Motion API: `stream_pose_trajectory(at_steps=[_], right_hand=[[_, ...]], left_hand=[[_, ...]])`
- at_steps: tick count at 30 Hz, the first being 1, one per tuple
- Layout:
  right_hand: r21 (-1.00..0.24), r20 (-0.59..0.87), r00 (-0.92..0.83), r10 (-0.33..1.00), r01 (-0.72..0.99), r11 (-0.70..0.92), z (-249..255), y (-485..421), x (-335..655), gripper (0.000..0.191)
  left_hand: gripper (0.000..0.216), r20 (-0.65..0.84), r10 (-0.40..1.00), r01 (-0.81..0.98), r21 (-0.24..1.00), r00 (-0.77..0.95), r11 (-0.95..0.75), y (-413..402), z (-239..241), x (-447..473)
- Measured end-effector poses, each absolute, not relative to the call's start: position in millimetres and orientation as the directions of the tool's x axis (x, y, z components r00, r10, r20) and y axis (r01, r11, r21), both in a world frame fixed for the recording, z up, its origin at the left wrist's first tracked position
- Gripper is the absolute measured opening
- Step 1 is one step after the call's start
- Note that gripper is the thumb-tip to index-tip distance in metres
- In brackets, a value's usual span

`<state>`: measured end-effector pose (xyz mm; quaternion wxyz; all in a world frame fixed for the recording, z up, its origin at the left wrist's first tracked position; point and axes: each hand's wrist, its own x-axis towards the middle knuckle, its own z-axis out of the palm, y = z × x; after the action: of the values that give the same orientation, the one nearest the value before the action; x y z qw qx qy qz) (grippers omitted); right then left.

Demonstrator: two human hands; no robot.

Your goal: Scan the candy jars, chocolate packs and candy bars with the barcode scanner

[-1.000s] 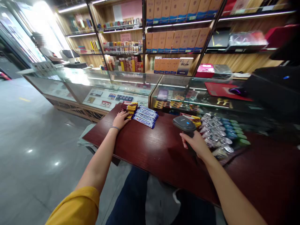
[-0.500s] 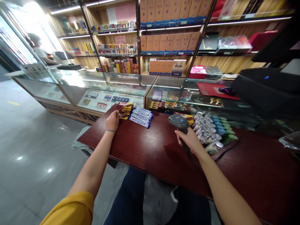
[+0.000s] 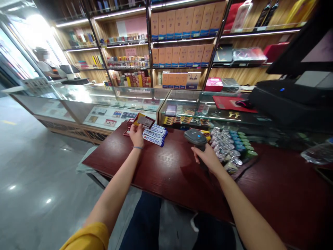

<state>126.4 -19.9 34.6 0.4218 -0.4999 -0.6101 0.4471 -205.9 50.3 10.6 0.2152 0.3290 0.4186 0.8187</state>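
My left hand (image 3: 136, 134) is closed on a dark red and yellow snack bar (image 3: 144, 121), lifted a little above the dark wooden table (image 3: 161, 170). Right of it lie several blue and white wrapped bars (image 3: 155, 134), and red bars (image 3: 129, 123) sit behind my hand. My right hand (image 3: 206, 158) grips the handle of a black barcode scanner (image 3: 195, 136), its head pointing left toward the bars. A black cable (image 3: 244, 166) runs off to the right.
Rows of round silver, blue and green tins (image 3: 231, 146) sit right of the scanner. Glass display counters (image 3: 125, 100) stand behind the table, with stocked shelves (image 3: 182, 45) beyond. A black register unit (image 3: 286, 100) is at right. Another person (image 3: 45, 64) stands far left.
My left hand picked a dark red and yellow bar off the pile and raised it. The right hand with the scanner stayed about where it was.
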Motion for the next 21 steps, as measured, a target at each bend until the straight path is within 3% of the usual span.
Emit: stream_pose_trajectory(at_steps=[3, 7, 14, 21], right_hand=[[-0.967, 0.073, -0.142, 0.987, 0.232, 0.105, 34, -20, 127, 0.032], [-0.961, 0.102, -0.131, 0.986, 0.244, 0.132, 33, -19, 127, 0.03], [-0.966, 0.054, -0.127, 0.99, 0.244, 0.084, 32, -22, 124, 0.041], [-0.934, 0.078, -0.198, 0.977, 0.329, 0.142, 32, -22, 123, 0.025]], left_hand=[[0.029, 0.143, 0.749, -0.451, 0.72, -0.647, -0.527, 63, 12, -153], [0.02, 0.005, 0.868, -0.69, 0.605, -0.496, -0.398, 71, 4, -102], [0.021, -0.048, 0.925, -0.778, 0.558, -0.377, -0.289, 75, -9, -85], [0.016, 0.047, 0.939, -0.707, 0.646, -0.341, -0.289, 77, -12, -84]])
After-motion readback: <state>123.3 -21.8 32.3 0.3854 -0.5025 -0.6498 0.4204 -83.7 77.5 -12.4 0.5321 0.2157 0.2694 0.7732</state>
